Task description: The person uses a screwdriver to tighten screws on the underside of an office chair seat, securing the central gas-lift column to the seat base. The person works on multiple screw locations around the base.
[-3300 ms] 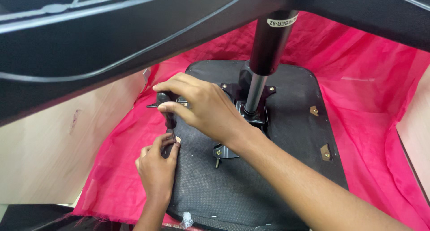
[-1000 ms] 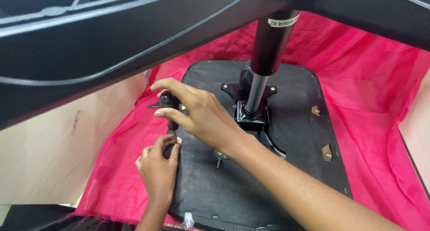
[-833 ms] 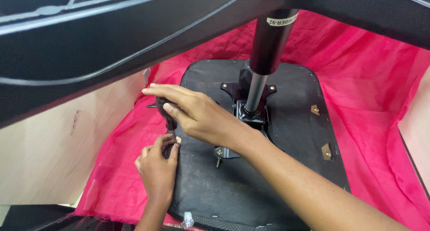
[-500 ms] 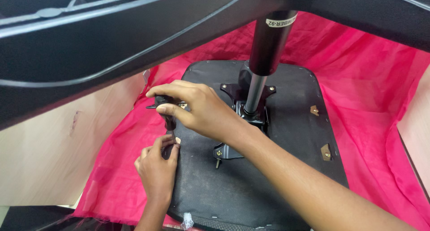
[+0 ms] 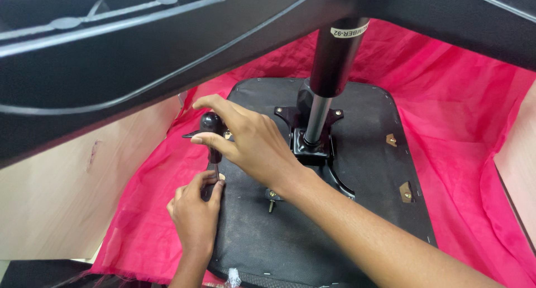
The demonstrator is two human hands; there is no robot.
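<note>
My right hand (image 5: 254,145) wraps the round black handle of a screwdriver (image 5: 212,133), fingers closed firmly around its top, while my left hand (image 5: 195,215) comes up from below and pinches the thin metal shaft just above the tip, thumb and forefinger pressed together on it. The screwdriver stands nearly upright, its long axis running from the handle in my right palm straight down to the left front edge of the overturned chair seat (image 5: 335,232), the tip meeting the black underside right where my left fingertips (image 5: 215,185) sit. So the tool lies between my two hands: right hand above, left hand below and slightly nearer to me. What the tip bears on is hidden behind my fingers.

Just to the right of the tool rises the chair's centre column (image 5: 326,81), bolted through a black metal plate (image 5: 312,145) at the seat's middle. A loose-looking bolt (image 5: 272,197) stands near my right wrist, and two small brackets (image 5: 405,190) sit on the far right edge. Bright pink cloth (image 5: 463,126) lines the space beneath the seat.
</note>
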